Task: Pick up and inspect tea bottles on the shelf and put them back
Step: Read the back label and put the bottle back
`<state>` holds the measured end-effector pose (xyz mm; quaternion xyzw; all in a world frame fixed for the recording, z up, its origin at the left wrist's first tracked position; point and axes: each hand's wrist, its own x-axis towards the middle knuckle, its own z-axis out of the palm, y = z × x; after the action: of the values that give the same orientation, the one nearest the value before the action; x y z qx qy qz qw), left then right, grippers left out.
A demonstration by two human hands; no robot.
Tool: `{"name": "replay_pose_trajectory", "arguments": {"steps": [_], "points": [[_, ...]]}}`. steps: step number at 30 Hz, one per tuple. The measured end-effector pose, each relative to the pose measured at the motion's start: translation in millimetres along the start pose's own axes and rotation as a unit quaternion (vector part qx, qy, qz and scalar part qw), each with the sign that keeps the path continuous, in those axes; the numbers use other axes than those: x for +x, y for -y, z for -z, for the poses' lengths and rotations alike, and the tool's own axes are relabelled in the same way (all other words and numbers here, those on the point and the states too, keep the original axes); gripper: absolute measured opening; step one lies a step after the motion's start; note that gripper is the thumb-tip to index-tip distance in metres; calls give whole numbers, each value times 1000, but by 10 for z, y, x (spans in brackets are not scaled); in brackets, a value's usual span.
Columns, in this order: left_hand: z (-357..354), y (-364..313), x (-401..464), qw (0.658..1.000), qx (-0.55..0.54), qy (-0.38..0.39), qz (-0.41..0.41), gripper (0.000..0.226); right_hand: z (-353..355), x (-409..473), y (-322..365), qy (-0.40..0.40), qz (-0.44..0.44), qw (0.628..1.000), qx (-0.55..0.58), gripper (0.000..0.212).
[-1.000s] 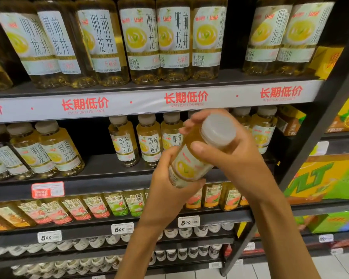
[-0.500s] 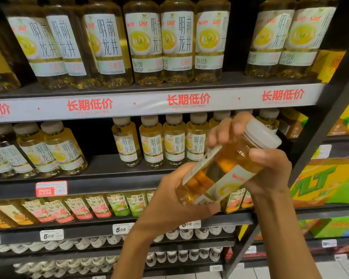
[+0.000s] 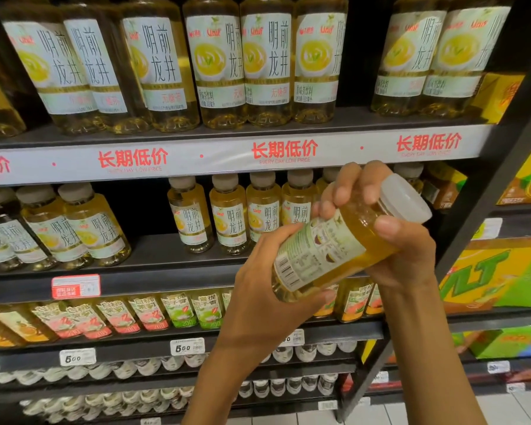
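A small tea bottle (image 3: pixel 334 250) with yellow liquid and a white cap lies tilted in front of the middle shelf (image 3: pixel 154 271), cap up to the right. Its back label with barcode faces me. My left hand (image 3: pixel 264 299) grips the bottle's base from below. My right hand (image 3: pixel 390 240) holds its neck, fingers curled over the top and thumb under the cap. A row of the same small bottles (image 3: pixel 227 216) stands on that shelf behind my hands.
Large tea bottles (image 3: pixel 215 62) fill the top shelf. More small bottles (image 3: pixel 74 228) stand at the middle shelf's left, with a dark gap beside them. Lower shelves hold other drinks (image 3: pixel 135 317). A dark upright post (image 3: pixel 485 210) and yellow-green cartons (image 3: pixel 497 277) are at the right.
The bottle has been turned in my hands: a second ago its front faced me, now the barcode side does. It has tipped further toward the right and my hands moved a little right.
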<state>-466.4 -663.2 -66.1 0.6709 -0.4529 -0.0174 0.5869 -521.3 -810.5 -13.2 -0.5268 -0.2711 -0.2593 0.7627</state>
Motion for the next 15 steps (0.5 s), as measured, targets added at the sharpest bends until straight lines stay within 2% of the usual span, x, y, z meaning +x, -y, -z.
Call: {"name": "replay_pose_trajectory", "arguments": {"steps": [2,5,9,12,15], "points": [[-12,10,-5,1000,-11,9,15,70,-10,6,17,14,-9,999,-40,21],[9,40,-13,991,-110,58,58,59,-9,13,13,13,-33,997,-66,23],[12,62,-70,964,-210,116,115,38,-53,65,-38,-10,-97,995,22,40],[-13,64,-85,953,-236,137,132,50,-95,95,-64,-42,-118,991,43,41],[-14,30,-48,963,-243,59,102,65,-94,104,-47,-128,-134,981,-50,26]]}}
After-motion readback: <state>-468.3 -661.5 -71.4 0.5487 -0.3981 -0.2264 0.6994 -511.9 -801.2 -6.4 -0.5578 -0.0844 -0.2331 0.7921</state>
